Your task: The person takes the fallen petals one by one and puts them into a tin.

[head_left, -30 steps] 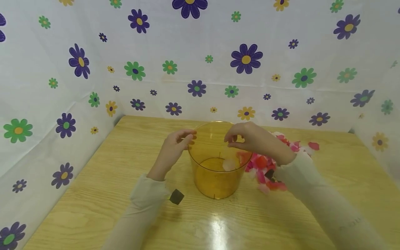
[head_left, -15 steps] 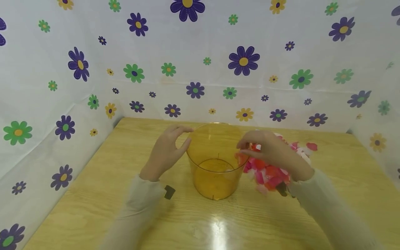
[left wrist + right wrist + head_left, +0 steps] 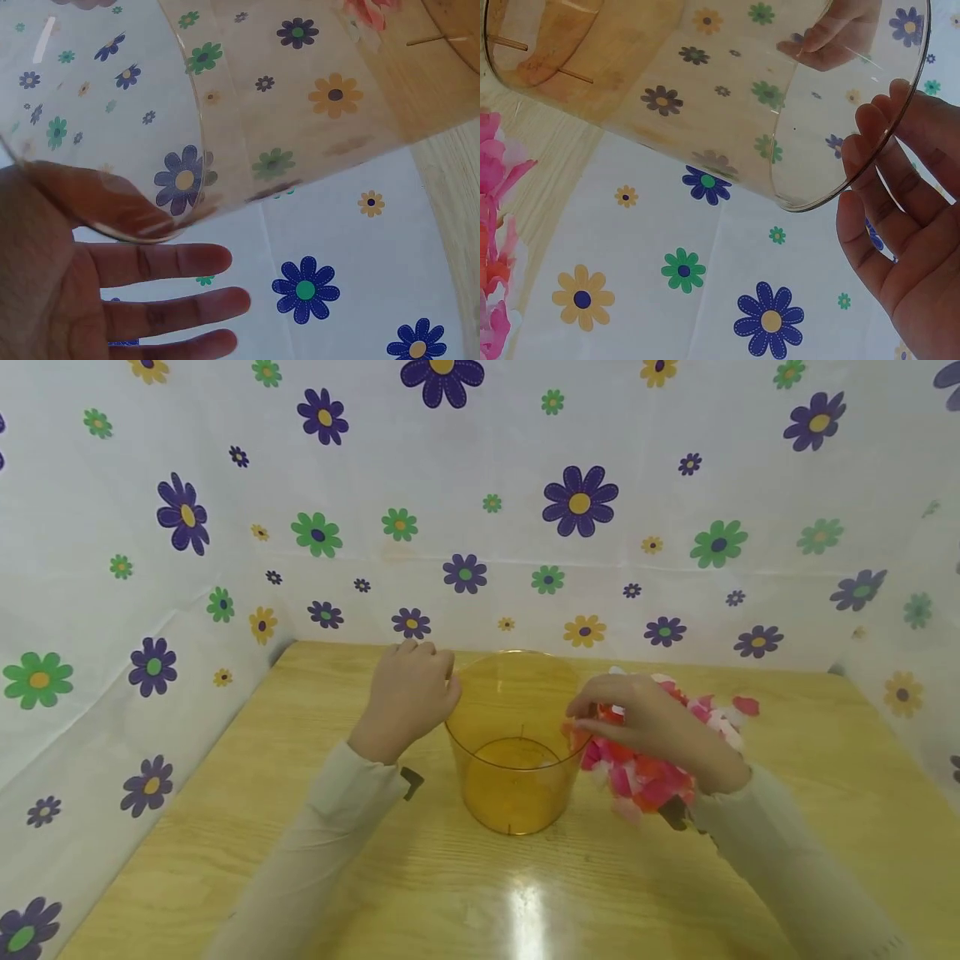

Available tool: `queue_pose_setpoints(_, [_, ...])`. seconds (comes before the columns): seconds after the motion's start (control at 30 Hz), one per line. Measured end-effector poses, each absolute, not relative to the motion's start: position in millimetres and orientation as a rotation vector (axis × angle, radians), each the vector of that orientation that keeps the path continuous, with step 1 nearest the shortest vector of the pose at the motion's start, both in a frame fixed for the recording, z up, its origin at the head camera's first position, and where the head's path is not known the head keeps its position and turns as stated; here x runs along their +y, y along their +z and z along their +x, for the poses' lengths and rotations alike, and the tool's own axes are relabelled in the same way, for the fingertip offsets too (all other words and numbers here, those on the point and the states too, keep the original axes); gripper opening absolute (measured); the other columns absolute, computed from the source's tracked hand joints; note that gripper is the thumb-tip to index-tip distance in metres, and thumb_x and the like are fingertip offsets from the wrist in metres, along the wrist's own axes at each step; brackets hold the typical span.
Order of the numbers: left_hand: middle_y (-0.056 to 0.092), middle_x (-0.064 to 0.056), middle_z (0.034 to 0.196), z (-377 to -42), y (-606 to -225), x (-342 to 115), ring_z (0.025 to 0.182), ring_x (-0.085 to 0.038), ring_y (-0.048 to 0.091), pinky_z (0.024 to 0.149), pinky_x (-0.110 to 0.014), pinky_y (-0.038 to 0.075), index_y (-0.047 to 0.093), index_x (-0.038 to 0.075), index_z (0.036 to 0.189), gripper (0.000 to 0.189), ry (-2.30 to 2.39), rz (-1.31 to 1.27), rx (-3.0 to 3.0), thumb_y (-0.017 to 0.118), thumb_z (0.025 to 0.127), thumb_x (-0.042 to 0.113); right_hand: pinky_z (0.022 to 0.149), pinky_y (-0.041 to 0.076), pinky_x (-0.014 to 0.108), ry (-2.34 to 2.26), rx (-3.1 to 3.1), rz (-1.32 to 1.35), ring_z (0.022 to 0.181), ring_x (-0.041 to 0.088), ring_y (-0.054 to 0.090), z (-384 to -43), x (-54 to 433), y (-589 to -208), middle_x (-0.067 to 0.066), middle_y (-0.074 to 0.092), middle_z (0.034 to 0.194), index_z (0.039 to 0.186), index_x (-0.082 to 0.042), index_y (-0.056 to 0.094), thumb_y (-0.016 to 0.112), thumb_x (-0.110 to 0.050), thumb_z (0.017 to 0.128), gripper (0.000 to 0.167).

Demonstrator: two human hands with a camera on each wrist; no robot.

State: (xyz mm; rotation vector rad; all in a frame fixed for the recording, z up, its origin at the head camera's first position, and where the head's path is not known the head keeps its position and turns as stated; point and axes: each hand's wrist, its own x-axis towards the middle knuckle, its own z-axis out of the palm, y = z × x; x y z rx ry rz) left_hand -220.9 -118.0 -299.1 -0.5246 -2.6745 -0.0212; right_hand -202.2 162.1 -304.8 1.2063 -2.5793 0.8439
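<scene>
Amber bucket [image 3: 513, 797] — pale patch [image 3: 550, 763] inside | left hand [image 3: 408, 697] released | right hand [image 3: 641, 717] — can't tell

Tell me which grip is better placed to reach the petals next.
Probably the right grip: it is beside the petals, while the left grip is across the yellow container from them.

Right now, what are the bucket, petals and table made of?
Bucket: probably see-through amber plastic, glossy; printed flowers show through. Petals: maybe fabric or paper, matte; thin, no clear gleam. Table: wood or wood-look, glossy; grain lines, bright glare.
</scene>
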Motion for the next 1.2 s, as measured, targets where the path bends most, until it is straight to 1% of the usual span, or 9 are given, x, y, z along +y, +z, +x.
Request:
queue_pose_setpoints(0.13, [0.044,-0.002,0.055,-225,-300,-110,0.057,-0.021,0.043,0.057,-0.030,0.036,0.047,0.011,0.058,0.028,-0.048,-0.472,-2.729,0.051,0.085,0.015,0.072,0.052,0.021,0.844,-2.574,1.202,0.077,0.006,0.059,-201,165,-305,-0.006,0.068,0.084,0.091,-0.010,0.071,0.074,-0.007,0.076,0.015])
queue_pose_setpoints(0.3, [0.029,0.001,0.048,-224,-301,-106,0.048,-0.015,0.032,0.047,-0.026,0.024,0.034,0.012,0.053,0.036,-0.086,-0.459,-2.705,0.052,0.084,0.012,0.073,0.053,0.023,0.844,-2.555,1.182,0.078,0.007,0.060,-201,168,-305,-0.006,0.069,0.085,0.090,-0.011,0.070,0.075,-0.007,0.076,0.015])
queue_pose_setpoints(0.5, [0.030,0.002,0.049,-223,-303,-105,0.048,-0.015,0.032,0.046,-0.026,0.023,0.037,0.013,0.055,0.034,-0.112,-0.452,-2.700,0.051,0.086,0.014,0.077,0.055,0.031,0.818,-2.532,1.166,0.085,0.011,0.064,-201,183,-302,-0.002,0.071,0.091,0.095,-0.010,0.070,0.074,-0.004,0.076,0.019])
queue_pose_setpoints(0.6, [0.033,0.001,0.049,-223,-304,-106,0.049,-0.016,0.035,0.049,-0.027,0.027,0.040,0.012,0.057,0.032,-0.089,-0.446,-2.714,0.051,0.087,0.015,0.076,0.054,0.027,0.783,-2.590,1.093,0.083,0.008,0.064,-202,196,-303,-0.005,0.070,0.090,0.097,-0.012,0.070,0.073,-0.006,0.078,0.020])
queue_pose_setpoints(0.73, [0.046,-0.002,0.055,-223,-305,-107,0.056,-0.020,0.045,0.055,-0.031,0.037,0.051,0.010,0.064,0.026,-0.037,-0.433,-2.739,0.050,0.088,0.017,0.076,0.053,0.027,0.731,-2.641,1.012,0.082,0.009,0.064,-204,212,-304,-0.005,0.070,0.089,0.096,-0.012,0.069,0.072,-0.009,0.079,0.018])
queue_pose_setpoints(0.83, [0.056,-0.005,0.064,-224,-305,-108,0.063,-0.024,0.051,0.060,-0.033,0.041,0.060,0.009,0.073,0.022,-0.010,-0.431,-2.758,0.050,0.089,0.020,0.076,0.054,0.031,0.701,-2.657,0.961,0.084,0.011,0.064,-203,221,-305,-0.003,0.071,0.089,0.096,-0.011,0.070,0.073,-0.008,0.079,0.017])
queue_pose_setpoints(0.9, [0.059,-0.007,0.068,-224,-305,-108,0.065,-0.025,0.052,0.061,-0.034,0.043,0.062,0.009,0.077,0.021,-0.003,-0.435,-2.768,0.050,0.089,0.020,0.076,0.054,0.034,0.683,-2.672,0.926,0.084,0.012,0.064,-201,226,-306,-0.002,0.071,0.090,0.096,-0.011,0.070,0.073,-0.008,0.078,0.018])
queue_pose_setpoints(1.0, [0.057,-0.007,0.068,-225,-305,-109,0.065,-0.025,0.051,0.060,-0.033,0.042,0.061,0.008,0.077,0.021,-0.007,-0.443,-2.783,0.049,0.089,0.020,0.074,0.055,0.038,0.672,-2.672,0.911,0.083,0.012,0.064,-199,231,-306,-0.002,0.071,0.091,0.096,-0.011,0.070,0.073,-0.007,0.078,0.019])
queue_pose_setpoints(1.2, [0.048,-0.007,0.069,-225,-306,-110,0.069,-0.025,0.042,0.065,-0.033,0.034,0.055,0.008,0.074,0.017,-0.053,-0.461,-2.769,0.048,0.085,0.019,0.071,0.054,0.032,0.659,-2.603,0.968,0.081,0.010,0.064,-200,236,-308,-0.002,0.072,0.091,0.095,-0.011,0.071,0.074,-0.004,0.076,0.021])
